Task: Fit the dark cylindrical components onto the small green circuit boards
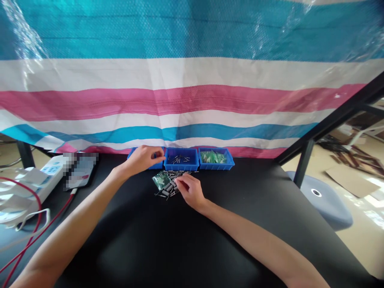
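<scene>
My left hand (147, 157) hovers over the left blue bin (156, 165), its fingers curled and thumb bent toward them. Whatever its fingertips hold, if anything, is too small to see. My right hand (192, 191) is at the right side of a pile of small metal pins and grey cylinders (171, 189), with fingers pinched together; what lies between them is hidden. A small clear packet with green on it (161, 180) rests on the pile's left side. The middle blue bin (182, 165) contains several thin metal pins. Green packets (213, 157) fill the right blue bin (217, 166).
A white power strip (51, 170) with plugs and a phone (81, 172) on a red cable (64, 206) lie on the left of the black table (144, 248). A striped tarp (192, 100) hangs behind the bins. Right of the table stands a grey stool (324, 204).
</scene>
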Demonstrator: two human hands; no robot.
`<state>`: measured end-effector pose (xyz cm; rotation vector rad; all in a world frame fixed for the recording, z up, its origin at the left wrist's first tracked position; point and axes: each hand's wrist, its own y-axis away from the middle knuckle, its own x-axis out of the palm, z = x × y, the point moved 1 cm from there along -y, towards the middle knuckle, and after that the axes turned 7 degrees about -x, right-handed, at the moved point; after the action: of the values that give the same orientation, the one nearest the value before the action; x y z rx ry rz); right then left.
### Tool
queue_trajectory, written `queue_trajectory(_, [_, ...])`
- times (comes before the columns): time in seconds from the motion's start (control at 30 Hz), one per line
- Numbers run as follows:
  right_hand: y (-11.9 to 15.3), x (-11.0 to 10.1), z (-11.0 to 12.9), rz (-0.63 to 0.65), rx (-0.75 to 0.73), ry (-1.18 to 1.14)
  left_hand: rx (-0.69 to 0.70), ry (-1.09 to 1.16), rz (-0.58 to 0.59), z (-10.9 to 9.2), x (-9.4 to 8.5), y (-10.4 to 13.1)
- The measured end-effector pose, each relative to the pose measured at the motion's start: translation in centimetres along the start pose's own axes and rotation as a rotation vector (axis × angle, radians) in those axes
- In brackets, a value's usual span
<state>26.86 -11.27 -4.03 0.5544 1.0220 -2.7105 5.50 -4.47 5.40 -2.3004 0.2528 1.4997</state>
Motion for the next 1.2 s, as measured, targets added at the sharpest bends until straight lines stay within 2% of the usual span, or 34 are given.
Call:
queue_trajectory(0.1, [0.0, 0.0, 0.0, -0.008, 0.01, 0.006, 0.007, -0.074, 0.312, -1.5, 0.5, 1.8])
queue_trajectory(0.17, [-0.2, -0.1, 0.0, -0.023, 0.011, -0.002, -0.016, -0.122, 0.437, -1.9, 1.4, 3.3])
queue_trajectory(0.37, [-0.2, 0.0, 0.0, -0.02, 0.008, 0.017, -0.074, -0.401, 0.484, -2.4, 3.7, 5.9])
queue_trajectory(0.57, [-0.2, 0.1, -0.3, -0.008, 0.002, 0.022, 0.0, -0.47, 0.525, -3.4, 3.7, 6.0])
queue_trajectory(0.73, [-0.2, 0.1, -0.2, -0.004, -0.001, 0.013, -0.005, -0.493, 0.561, -3.5, 4.2, 6.1])
queue_trajectory(0.9, [-0.1, 0.0, -0.1, -0.001, 0.01, 0.006, -0.02, -0.429, 0.54, -3.3, 3.0, 6.2])
queue_trajectory(0.97, [-0.1, 0.0, -0.1, -0.007, 0.015, -0.005, -0.039, -0.376, 0.472, -3.2, 2.3, 5.9])
queue_trajectory(1.03, [-0.1, 0.0, -0.1, -0.035, 0.028, -0.023, -0.046, -0.319, 0.356, -3.3, 2.0, 5.3])
queue_trajectory(1.1, [-0.1, -0.1, -0.2, -0.088, 0.061, -0.035, -0.03, -0.262, 0.253, -3.4, 2.5, 4.5])
queue_trajectory(1.2, [-0.1, -0.2, -0.5, -0.165, 0.118, -0.047, 0.028, -0.202, 0.173, -3.4, 4.3, 3.5])
